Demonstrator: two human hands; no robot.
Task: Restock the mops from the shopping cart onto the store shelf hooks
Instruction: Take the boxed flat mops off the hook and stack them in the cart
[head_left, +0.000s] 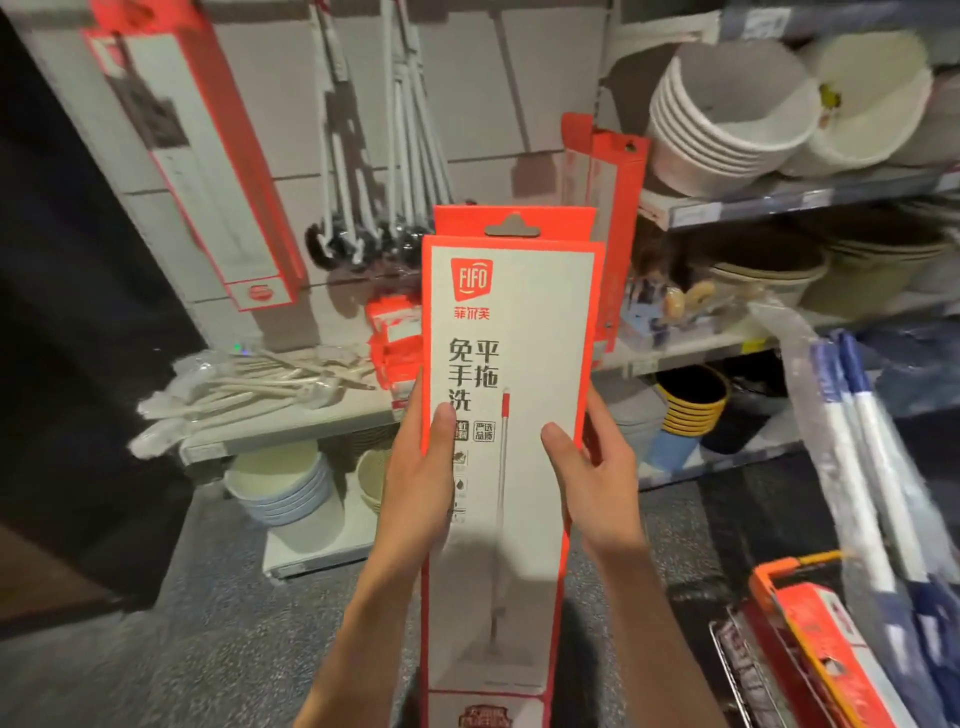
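The boxed mop (506, 415), a tall red-and-white carton, stands upright in the near centre, gripped by 2 hands. The left hand (421, 478) curls round its left edge with the thumb pressed on the front; the right hand (589, 478) clasps the right edge, thumb on the front, fingers behind. Another mop box (187, 156) hangs far left, and the shopping cart (810, 644) sits near right.

Shelves of housewares all around.
Stacked basins (727, 119) up right, black brushes (358, 244) hanging centre, pale long-handled brushes (249, 384) heaped left.
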